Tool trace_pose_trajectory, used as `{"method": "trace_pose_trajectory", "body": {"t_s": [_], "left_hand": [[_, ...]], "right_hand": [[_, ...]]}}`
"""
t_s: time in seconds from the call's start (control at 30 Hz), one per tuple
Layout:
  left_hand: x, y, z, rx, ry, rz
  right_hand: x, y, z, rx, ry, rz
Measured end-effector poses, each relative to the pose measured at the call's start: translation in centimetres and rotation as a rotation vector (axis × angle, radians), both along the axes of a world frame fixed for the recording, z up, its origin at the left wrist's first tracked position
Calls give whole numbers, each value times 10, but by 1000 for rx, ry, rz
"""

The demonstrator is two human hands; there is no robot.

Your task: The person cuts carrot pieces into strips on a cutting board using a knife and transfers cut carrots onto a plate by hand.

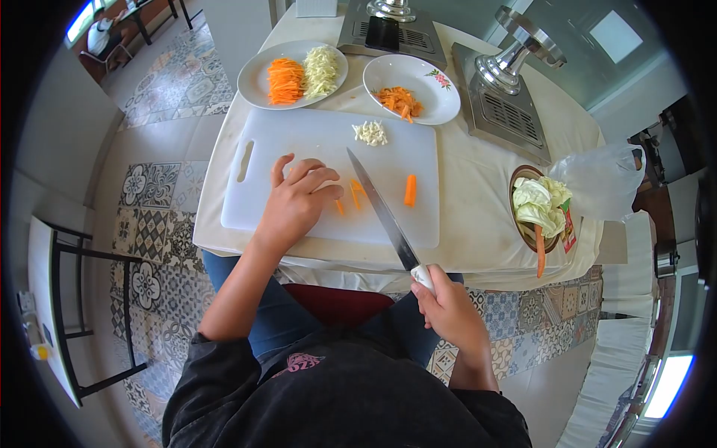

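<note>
My right hand [448, 306] is wrapped round the white handle of a long kitchen knife [387, 220], whose blade points up and left across the white cutting board [284, 209]. Over the board my left hand [299, 194] hovers or rests with its fingers bent and apart. Its fingertips are close to a few thin carrot strips [356, 194]; whether they touch one I cannot tell. To the right of the blade lies a short carrot block [410, 190]. Finely chopped white pieces [370, 134] form a small heap near the board's far edge.
Behind the board stand an oval plate [250, 78] of shredded carrot and pale green shreds, and a floral plate [448, 104] with carrot pieces. Two metal stoves [508, 119] are farther back. At right, a bowl [520, 173] holds cabbage [539, 205] and carrot beside a plastic bag [597, 179].
</note>
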State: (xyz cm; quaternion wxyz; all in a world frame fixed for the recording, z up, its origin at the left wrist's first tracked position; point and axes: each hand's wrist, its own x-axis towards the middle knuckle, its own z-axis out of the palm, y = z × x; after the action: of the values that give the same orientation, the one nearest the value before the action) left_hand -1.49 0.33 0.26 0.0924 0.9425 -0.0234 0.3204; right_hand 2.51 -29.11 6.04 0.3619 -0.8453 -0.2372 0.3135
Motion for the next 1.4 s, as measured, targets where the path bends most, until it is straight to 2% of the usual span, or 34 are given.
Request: {"method": "trace_pose_trajectory", "body": {"t_s": [0.1, 0.23, 0.4, 0.63, 0.87, 1.07, 1.4], "left_hand": [[-9, -9, -1, -165, -71, 145], [-22, -26, -7, -221, -56, 162], [-23, -37, -18, -290, -55, 226], [-19, -41, -21, -315, -64, 261], [-17, -47, -20, -321, -69, 313], [-18, -47, -17, -324, -35, 305], [-18, -44, -17, -334, -9, 300]], "right_hand": [[-6, 5, 5, -9, 14, 49], [-9, 8, 9, -50, -25, 98], [-11, 11, 14, -77, -225, 105], [-24, 24, -1, 8, -241, 149], [-29, 31, -4, -57, -282, 178], [-38, 40, -3, -215, -310, 196], [-33, 60, -4, -290, -321, 228]]}}
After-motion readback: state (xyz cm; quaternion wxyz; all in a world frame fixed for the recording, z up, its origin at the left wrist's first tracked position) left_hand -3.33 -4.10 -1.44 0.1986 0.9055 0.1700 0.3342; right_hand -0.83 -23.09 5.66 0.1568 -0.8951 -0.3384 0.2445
